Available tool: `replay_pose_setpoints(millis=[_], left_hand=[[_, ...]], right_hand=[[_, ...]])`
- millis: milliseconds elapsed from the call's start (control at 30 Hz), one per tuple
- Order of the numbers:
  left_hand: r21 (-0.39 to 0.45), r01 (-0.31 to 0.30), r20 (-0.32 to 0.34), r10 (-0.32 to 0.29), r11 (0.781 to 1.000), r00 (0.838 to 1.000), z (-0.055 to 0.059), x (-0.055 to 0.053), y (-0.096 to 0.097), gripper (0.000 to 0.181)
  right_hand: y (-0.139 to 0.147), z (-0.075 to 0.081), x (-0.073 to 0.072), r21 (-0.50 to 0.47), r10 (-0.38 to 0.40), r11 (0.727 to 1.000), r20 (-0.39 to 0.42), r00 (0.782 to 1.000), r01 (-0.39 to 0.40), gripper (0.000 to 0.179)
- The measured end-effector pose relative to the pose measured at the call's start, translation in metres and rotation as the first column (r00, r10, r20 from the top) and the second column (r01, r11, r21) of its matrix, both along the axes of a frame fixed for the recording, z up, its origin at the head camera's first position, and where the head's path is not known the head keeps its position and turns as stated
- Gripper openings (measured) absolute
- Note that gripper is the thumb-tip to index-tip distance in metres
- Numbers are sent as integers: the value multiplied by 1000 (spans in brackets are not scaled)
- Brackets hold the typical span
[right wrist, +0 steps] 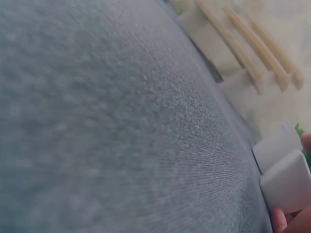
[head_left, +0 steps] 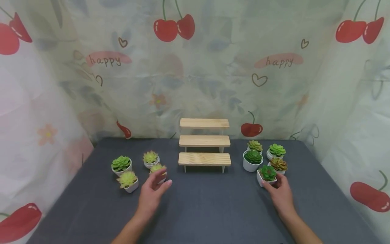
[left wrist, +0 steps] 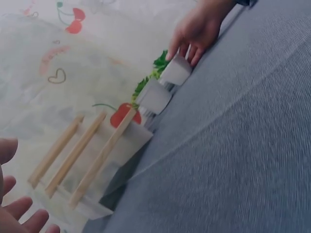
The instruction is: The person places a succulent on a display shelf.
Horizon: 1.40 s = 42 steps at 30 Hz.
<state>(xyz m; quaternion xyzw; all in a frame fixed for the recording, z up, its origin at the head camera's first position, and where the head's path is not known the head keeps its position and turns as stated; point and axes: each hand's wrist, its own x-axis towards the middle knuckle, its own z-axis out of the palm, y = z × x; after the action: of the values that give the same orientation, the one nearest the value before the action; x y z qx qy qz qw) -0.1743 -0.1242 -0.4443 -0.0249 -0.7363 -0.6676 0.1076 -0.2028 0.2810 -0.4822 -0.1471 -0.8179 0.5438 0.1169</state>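
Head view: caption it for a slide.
Right hand holds a potted succulent, left hand near another, three-tier wooden stand beyond.

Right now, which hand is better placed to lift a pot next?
Right, I'd judge: the right hand grips a square white pot. The left hand is near a yellow-green succulent but appears to hold nothing.

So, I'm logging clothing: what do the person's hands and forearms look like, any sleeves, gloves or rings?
The left hand and right hand wear no gloves, and no ring shows on the visible fingers. In the head view, the left forearm and right forearm look bare. The left wrist view catches a dark edge on the right forearm, sleeve or strap unclear.
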Motion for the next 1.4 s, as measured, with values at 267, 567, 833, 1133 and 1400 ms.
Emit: replay_pose_setpoints(millis=[267, 567, 833, 1133, 1400], left_hand=[[44, 83, 69, -86, 996, 994, -6, -12, 16, 59], [85, 116, 69, -123, 990, 990, -21, -34, 31, 66], [54, 140, 97, -145, 989, 985, -34, -50, 37, 79], [56, 91, 148, -99, 994, 984, -37, -68, 41, 79], [52, 75, 170, -83, 996, 982, -36, -79, 48, 76]], right_hand=[[-2, -1, -5, 197, -52, 979, 24, 998, 47, 67], [-2, 0, -3, 215, -87, 974, 35, 996, 77, 63], [-9, 5, 2, 178, -65, 982, 13, 998, 62, 58], [-26, 22, 11, 79, 21, 997, 15, 1000, -22, 63], [-39, 32, 7, 14, 75, 997, -19, 997, -75, 65]])
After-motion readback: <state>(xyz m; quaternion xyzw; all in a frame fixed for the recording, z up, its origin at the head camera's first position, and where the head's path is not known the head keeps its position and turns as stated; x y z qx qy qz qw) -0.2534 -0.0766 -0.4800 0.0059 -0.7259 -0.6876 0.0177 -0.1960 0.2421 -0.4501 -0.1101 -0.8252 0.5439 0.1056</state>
